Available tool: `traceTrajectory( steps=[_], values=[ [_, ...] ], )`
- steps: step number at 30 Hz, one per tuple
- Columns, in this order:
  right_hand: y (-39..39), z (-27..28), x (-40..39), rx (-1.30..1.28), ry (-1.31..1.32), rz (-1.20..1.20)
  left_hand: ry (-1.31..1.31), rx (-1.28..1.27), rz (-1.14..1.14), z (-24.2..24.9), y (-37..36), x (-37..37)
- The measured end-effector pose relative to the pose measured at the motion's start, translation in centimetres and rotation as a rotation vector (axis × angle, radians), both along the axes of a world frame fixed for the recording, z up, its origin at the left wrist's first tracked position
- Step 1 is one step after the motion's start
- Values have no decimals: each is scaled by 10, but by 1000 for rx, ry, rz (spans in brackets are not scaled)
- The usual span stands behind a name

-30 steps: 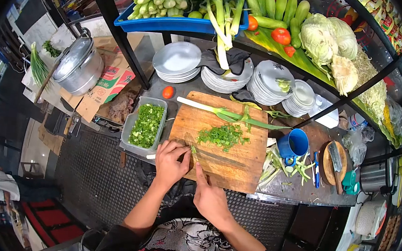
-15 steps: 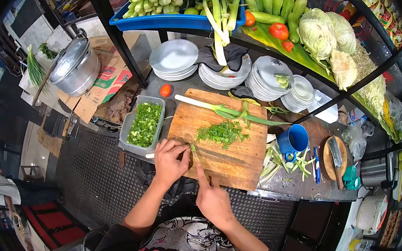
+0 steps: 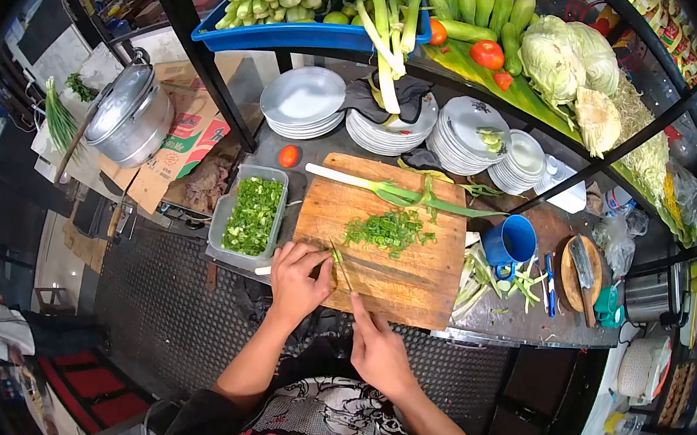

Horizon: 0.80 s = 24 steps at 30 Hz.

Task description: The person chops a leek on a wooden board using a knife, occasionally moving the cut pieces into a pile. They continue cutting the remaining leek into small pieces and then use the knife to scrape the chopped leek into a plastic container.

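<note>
On the wooden cutting board (image 3: 408, 295), my left hand (image 3: 299, 278) pinches a leek stalk (image 3: 263, 270) at the board's left edge; its white end sticks out to the left. My right hand (image 3: 378, 350) grips a thin knife (image 3: 343, 269), its blade beside the green end of the stalk near my left fingertips. Chopped greens (image 3: 389, 230) lie in a pile on the board. Above them a whole leek (image 3: 340, 177) stretches across the board's top edge. A plastic container (image 3: 250, 216) of chopped greens stands left of the board.
Stacked plates (image 3: 303, 100) line the back of the counter. A tomato (image 3: 289, 156) sits near them. To the right are leek scraps (image 3: 470, 284), a blue mug (image 3: 512, 240) and a cleaver (image 3: 583, 269) on a round board. Overhead, a black-framed shelf holds a blue tray (image 3: 315, 40) and cabbages (image 3: 552, 61).
My right hand has shifted slightly right and down, and the knife blade now shows more clearly. My left hand keeps its hold on the stalk. The whole view has shifted slightly.
</note>
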State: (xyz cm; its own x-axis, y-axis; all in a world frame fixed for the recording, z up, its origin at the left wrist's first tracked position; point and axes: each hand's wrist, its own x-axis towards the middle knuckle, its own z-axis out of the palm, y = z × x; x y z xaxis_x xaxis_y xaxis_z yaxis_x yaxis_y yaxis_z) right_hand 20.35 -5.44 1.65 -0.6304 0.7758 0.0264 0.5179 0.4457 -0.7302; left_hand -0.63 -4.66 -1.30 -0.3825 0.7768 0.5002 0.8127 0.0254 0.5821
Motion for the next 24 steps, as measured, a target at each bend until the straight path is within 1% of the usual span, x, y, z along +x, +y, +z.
traceTrajectory(
  steps=[1, 4, 7, 10, 13, 16, 17, 20, 21, 24],
  values=[
    [4, 1, -4, -25, -64, 22, 2, 3, 1, 0, 0, 0],
    [6, 3, -11, -10, -83, 12, 8, 3, 4, 1, 0, 0],
    [9, 14, -17, -12, -164, 13, 10, -1, 2, 1, 0, 0],
    [10, 15, -24, 14, -172, -1, 20, -4, -2, 0, 0, -1],
    [-3, 6, -12, 80, -137, -1, 23, -13, -12, 0, -1, -1],
    [-26, 19, 19, -12, -283, -5, 16, -22, -16, 2, 0, -1],
    [-33, 18, 31, -18, -161, -14, 15, -27, -15, 3, -1, -1],
    [-38, 14, 46, -59, -1, -17, 11, 6, -14, 0, 0, -1],
    [-35, 18, 42, -74, 22, -25, 5, 3, -13, 0, 0, -1],
    [-19, 17, 19, -67, -53, -37, -8, 3, -14, 0, 0, -1]
  ],
)
